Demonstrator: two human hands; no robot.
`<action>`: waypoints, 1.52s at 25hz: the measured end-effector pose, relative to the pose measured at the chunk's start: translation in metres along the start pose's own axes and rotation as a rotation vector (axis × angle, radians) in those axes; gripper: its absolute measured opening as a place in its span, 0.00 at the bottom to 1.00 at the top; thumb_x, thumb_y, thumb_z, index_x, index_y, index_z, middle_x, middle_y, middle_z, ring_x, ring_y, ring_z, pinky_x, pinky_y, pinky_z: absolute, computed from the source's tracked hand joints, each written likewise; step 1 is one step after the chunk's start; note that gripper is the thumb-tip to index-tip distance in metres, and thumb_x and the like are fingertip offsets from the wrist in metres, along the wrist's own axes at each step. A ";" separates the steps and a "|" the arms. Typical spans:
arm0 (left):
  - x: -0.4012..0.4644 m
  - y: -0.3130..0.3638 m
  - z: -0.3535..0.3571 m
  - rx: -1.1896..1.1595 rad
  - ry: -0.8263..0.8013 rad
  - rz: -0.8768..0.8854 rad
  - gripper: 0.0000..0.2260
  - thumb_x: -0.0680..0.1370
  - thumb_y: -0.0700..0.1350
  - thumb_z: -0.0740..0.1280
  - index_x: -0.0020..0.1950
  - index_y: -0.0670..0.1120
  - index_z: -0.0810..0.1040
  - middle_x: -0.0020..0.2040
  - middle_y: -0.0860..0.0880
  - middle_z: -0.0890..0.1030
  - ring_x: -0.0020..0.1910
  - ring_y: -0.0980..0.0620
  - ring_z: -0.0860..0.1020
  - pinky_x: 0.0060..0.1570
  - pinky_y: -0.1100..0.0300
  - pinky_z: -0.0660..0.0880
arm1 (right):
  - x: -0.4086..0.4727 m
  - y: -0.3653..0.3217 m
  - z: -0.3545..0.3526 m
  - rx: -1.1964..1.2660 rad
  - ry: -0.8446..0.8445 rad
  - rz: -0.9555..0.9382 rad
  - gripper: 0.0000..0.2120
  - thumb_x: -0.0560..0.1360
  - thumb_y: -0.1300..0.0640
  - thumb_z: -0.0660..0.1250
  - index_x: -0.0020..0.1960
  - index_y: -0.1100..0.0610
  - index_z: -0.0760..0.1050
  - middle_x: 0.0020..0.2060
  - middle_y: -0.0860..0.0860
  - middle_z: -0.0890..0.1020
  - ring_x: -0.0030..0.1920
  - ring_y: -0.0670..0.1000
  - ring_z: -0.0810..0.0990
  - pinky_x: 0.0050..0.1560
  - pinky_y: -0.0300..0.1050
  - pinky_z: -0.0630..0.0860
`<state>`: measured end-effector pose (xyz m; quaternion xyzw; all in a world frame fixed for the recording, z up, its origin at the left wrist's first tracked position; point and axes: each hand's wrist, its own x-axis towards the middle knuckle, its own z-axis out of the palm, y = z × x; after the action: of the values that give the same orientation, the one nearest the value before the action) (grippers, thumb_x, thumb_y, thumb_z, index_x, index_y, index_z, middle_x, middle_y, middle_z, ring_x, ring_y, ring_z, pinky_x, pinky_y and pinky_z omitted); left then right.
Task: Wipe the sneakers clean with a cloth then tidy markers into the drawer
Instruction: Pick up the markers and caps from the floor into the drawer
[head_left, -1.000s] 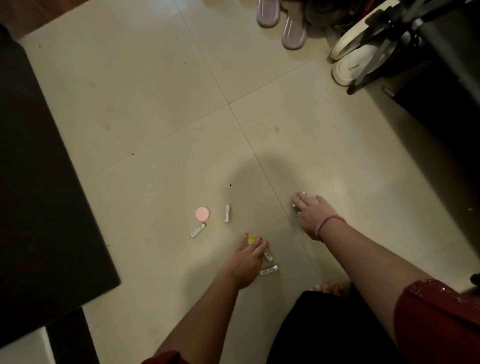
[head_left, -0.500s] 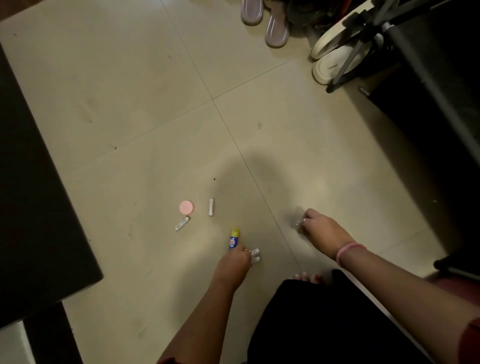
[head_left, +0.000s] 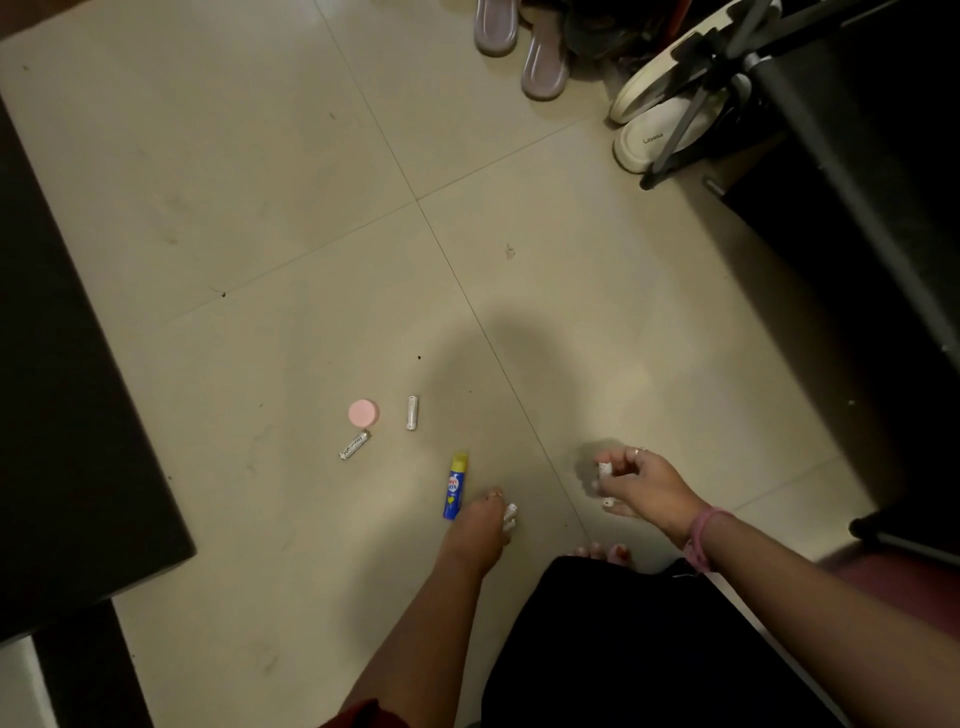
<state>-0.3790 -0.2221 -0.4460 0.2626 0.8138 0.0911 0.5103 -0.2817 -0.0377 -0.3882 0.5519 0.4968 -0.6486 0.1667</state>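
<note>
Small white markers (head_left: 412, 412) scattered on floor

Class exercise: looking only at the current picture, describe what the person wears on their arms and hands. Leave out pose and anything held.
The right hand has a ring on one finger and a pink band around the wrist. The left hand also shows a ring. A dark red sleeve edge appears on the left arm; both forearms are otherwise bare.

Pale beige tiled floor (head_left: 270, 171) crossed by thin grout lines. A blue glue stick with a yellow cap (head_left: 454, 485) lies just left of the left hand's (head_left: 480, 525) grip. Farther left lie a round pink plastic lid (head_left: 363, 413) and two small white cylindrical tubes (head_left: 355, 446) (head_left: 412, 412). Mauve slippers (head_left: 519, 47) and white sneakers (head_left: 662, 117) rest well beyond.
</note>
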 end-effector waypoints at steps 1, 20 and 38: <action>-0.003 0.004 -0.003 -0.102 0.055 -0.045 0.10 0.77 0.40 0.68 0.45 0.46 0.66 0.48 0.48 0.79 0.47 0.53 0.78 0.35 0.68 0.69 | -0.004 -0.005 0.002 0.140 -0.039 0.061 0.10 0.75 0.71 0.60 0.45 0.57 0.74 0.38 0.52 0.76 0.39 0.49 0.77 0.43 0.44 0.77; -0.037 0.020 -0.120 -0.724 0.716 -0.168 0.04 0.78 0.44 0.67 0.50 0.45 0.79 0.40 0.51 0.81 0.43 0.47 0.81 0.42 0.58 0.75 | -0.031 -0.068 0.044 0.599 -0.328 0.131 0.19 0.73 0.45 0.67 0.30 0.51 0.65 0.26 0.47 0.68 0.25 0.45 0.68 0.25 0.36 0.67; 0.026 -0.084 -0.099 -0.387 0.645 -0.282 0.12 0.78 0.33 0.56 0.48 0.36 0.80 0.47 0.38 0.77 0.47 0.40 0.76 0.50 0.53 0.70 | -0.006 -0.045 0.048 0.610 -0.266 0.156 0.17 0.68 0.45 0.70 0.30 0.51 0.66 0.24 0.47 0.68 0.24 0.46 0.68 0.28 0.37 0.68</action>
<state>-0.5034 -0.2678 -0.4554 0.0053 0.9280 0.2497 0.2764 -0.3405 -0.0592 -0.3669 0.5234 0.2103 -0.8189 0.1063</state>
